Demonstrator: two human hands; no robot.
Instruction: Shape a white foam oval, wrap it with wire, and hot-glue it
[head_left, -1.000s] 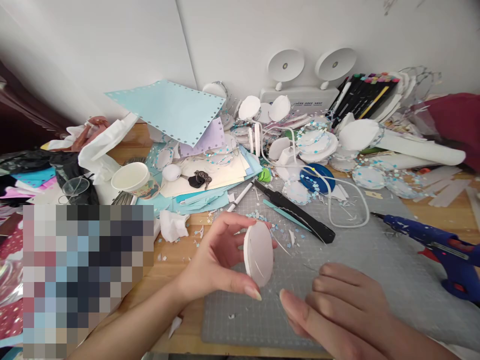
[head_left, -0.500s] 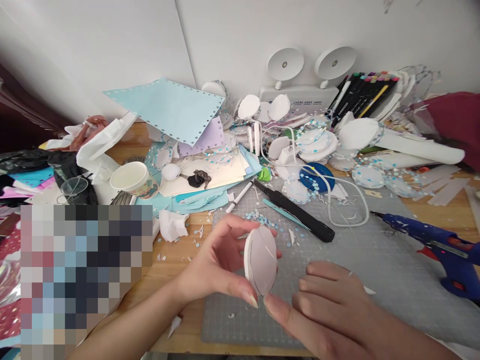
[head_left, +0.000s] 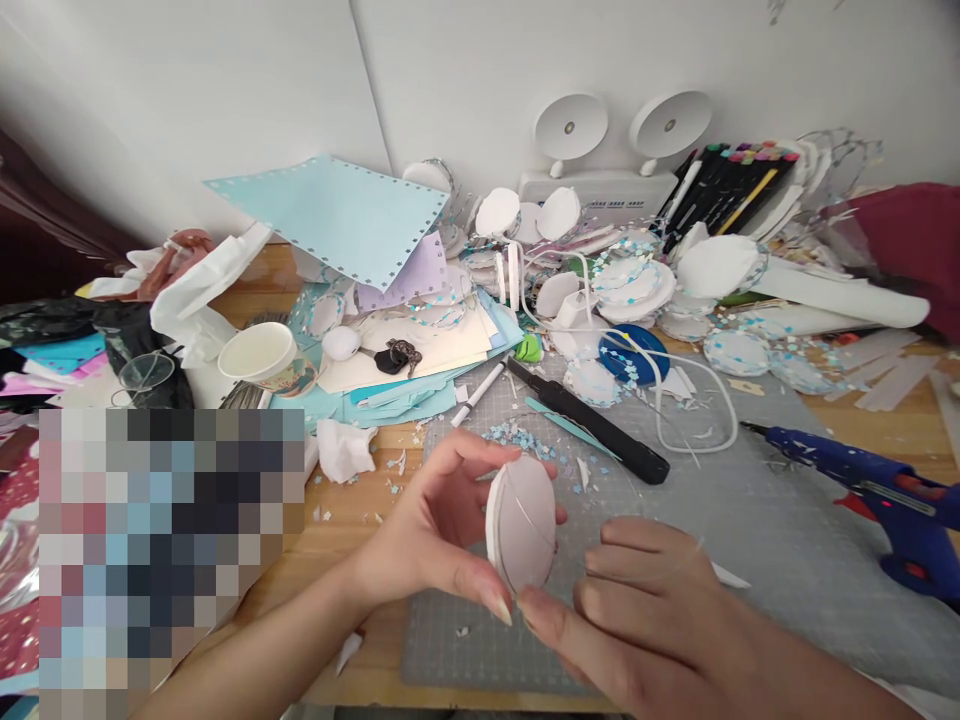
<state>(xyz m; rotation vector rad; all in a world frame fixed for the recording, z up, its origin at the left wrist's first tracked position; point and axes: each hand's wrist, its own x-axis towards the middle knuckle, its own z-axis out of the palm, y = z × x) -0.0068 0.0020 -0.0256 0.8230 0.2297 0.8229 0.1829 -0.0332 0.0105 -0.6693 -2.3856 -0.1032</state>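
My left hand [head_left: 457, 535] is closed around a white padded disc [head_left: 531, 525], holding it on edge with the pale flat face turned right. A thin clear thread [head_left: 526, 505] runs slantwise across that face. At the disc's lower edge, the fingertip of my right hand [head_left: 637, 610] meets or nearly meets it, close to my left thumb. The other right fingers are curled in, and fine thread shows about the knuckles. Most of what lies inside that hand is hidden. Both hands are above a grey cutting mat [head_left: 450, 655].
A blue glue gun [head_left: 847, 480] lies at right. Behind the hands are a black pen-shaped tool [head_left: 592, 420], tiny blue stars [head_left: 517, 438] and a white cable [head_left: 697, 450]. A paper cup [head_left: 262, 360], blue sheets [head_left: 330, 215] and several white discs [head_left: 716, 265] crowd the back.
My right hand has shifted slightly left, towards the disc's lower edge. The thread now shows as a longer line across the face. My left hand has barely moved.
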